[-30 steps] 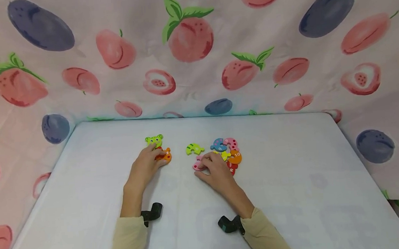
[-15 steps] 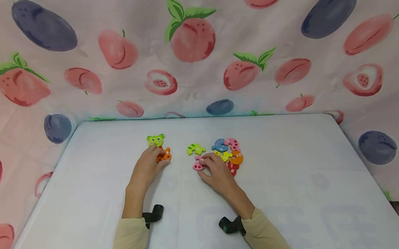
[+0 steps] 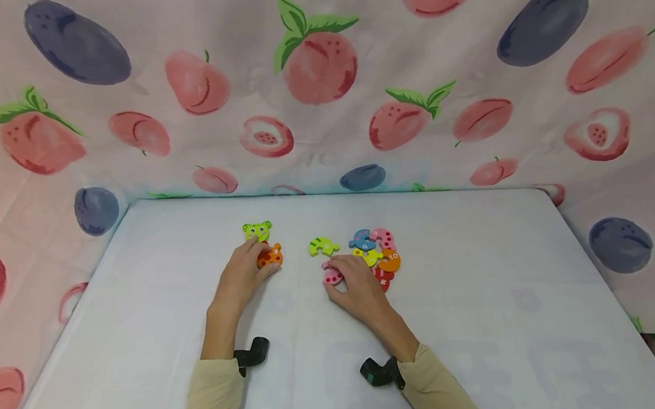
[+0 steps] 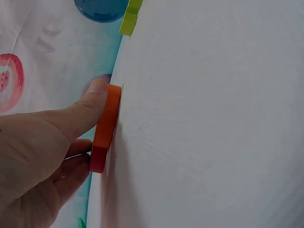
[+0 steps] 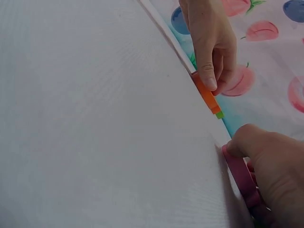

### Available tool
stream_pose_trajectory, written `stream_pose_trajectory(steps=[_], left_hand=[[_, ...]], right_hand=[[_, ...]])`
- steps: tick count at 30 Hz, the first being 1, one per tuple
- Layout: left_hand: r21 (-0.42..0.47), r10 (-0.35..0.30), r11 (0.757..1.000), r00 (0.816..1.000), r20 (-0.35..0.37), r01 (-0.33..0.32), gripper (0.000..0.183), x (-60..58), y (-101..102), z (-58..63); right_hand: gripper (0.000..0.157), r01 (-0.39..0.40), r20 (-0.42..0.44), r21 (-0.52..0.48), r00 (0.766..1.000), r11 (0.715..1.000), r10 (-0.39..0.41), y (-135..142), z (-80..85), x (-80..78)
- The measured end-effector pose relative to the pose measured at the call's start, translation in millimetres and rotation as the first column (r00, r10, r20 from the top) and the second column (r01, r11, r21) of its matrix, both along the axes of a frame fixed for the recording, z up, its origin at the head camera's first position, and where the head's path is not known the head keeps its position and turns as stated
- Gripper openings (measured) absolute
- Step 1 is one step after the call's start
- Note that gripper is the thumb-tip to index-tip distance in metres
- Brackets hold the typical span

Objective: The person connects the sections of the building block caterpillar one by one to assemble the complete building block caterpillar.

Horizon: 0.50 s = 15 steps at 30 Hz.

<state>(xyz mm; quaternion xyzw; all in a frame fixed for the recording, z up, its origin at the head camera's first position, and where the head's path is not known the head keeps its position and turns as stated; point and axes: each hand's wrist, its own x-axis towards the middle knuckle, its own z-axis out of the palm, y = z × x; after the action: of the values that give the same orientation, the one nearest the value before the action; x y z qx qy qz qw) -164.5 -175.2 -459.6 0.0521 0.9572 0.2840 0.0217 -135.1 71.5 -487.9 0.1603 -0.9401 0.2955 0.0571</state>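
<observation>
My left hand [image 3: 239,277] holds an orange number puzzle piece [image 3: 270,256] with dark dots, thumb on its near edge [image 4: 108,116]. A red piece [image 4: 98,159] sits against it, mostly hidden by the fingers in the head view. Just beyond lies a light green animal-head piece [image 3: 257,230] with eyes and ears. My right hand [image 3: 359,285] pinches a pink dotted puzzle piece [image 3: 331,273], its thumb at the near edge and its fingers over the far side. Right behind that pink piece lies a green striped arched piece [image 3: 323,246].
To the right of the right hand is a cluster of pieces: blue [image 3: 362,240], pink [image 3: 384,237], yellow [image 3: 368,256], orange with a 10 [image 3: 390,260] and red with an 8 [image 3: 384,279]. All lie on a white table [image 3: 487,320] before a fruit-patterned cloth [image 3: 322,134].
The pink piece has turned and slid slightly right and toward me with the right hand, opening a gap to the green striped piece. The left hand stays at the orange piece.
</observation>
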Motion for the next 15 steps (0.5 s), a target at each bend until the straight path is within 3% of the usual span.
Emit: stream_pose_trajectory(steps=[15], left_hand=[[-0.012,-0.032,0.999,0.999,0.006,0.032,0.043,0.2,-3.5,-2.9]], right_hand=[[0.044,-0.023,-0.027,0.047,0.999,0.999,0.024,0.7,-0.6,0.9]])
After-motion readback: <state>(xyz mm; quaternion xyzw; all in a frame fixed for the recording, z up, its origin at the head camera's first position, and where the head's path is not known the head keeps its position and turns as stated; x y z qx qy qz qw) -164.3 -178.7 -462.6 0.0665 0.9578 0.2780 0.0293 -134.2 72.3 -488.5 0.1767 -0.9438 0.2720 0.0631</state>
